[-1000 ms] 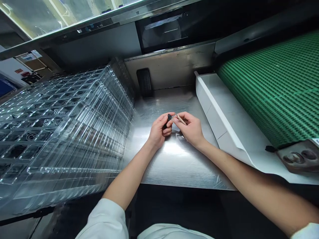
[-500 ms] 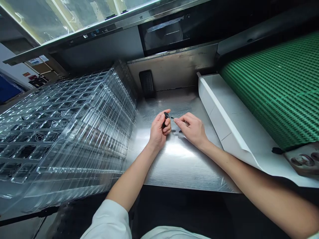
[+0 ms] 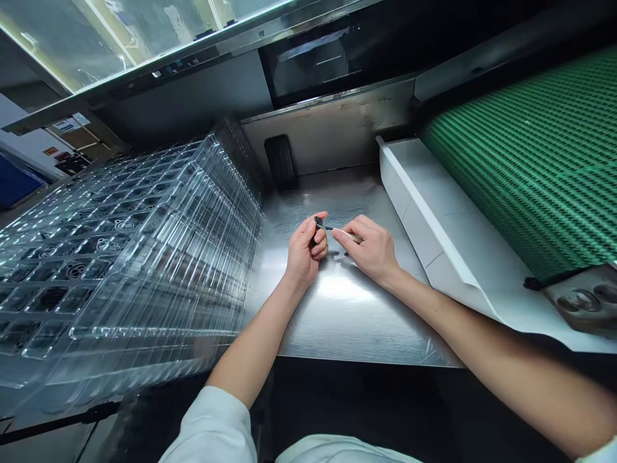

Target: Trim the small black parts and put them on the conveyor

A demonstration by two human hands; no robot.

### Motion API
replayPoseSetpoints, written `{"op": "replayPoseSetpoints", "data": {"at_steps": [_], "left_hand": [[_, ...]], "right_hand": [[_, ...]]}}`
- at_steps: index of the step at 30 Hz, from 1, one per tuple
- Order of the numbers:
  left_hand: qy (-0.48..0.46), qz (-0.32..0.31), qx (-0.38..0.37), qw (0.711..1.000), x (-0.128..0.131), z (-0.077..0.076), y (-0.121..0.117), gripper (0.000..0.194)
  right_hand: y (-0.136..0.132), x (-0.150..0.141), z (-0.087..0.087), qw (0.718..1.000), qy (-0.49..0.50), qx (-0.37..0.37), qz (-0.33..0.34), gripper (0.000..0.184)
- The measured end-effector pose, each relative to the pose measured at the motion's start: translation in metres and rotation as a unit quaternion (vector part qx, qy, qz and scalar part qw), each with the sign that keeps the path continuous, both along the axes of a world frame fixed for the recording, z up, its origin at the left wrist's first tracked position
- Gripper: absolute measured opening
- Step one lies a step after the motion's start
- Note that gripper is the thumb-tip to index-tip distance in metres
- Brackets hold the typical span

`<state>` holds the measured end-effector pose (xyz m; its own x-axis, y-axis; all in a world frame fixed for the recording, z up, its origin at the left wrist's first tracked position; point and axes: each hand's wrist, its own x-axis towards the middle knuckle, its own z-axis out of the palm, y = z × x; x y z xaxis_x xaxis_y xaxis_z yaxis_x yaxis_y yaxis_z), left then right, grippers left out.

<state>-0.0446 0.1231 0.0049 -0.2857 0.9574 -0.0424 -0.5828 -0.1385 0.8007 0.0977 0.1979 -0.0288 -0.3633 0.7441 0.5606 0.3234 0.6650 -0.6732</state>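
Lighting: bright, from overhead. Glare: white patch on the steel table [image 3: 337, 287]; sharp highlights along the clear plastic trays [image 3: 144, 270]. Shadow: faint, beneath the right hand [image 3: 373, 251]; deep below the table. Focus: crisp, no marked blur. Distortion: wide-lens bowing toward the edges, overhead rail [image 3: 202, 45] slanted.

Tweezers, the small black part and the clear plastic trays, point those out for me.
Tweezers [image 3: 337, 229], head view, on the shaft near the tips.
Small black part [image 3: 319, 222], head view, on its top end.
Clear plastic trays [image 3: 212, 212], head view, on the stack's side wall.
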Motion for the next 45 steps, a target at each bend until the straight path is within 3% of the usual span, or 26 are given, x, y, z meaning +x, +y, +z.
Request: {"op": "replayPoseSetpoints", "data": {"at_steps": [37, 45], "left_hand": [[0.018, -0.006, 0.005, 1.0, -0.0034, -0.002, 0.0, 0.026], [0.007, -0.016, -0.003, 1.0, -0.0032, -0.0007, 0.0009, 0.026]], "right_hand": [[-0.0009, 0.0003, 0.0012, 1.0, 0.001, 0.005, -0.004, 0.052], [-0.0003, 0.001, 0.0068, 0.998, 0.058, -0.018, 0.016, 0.054]]}}
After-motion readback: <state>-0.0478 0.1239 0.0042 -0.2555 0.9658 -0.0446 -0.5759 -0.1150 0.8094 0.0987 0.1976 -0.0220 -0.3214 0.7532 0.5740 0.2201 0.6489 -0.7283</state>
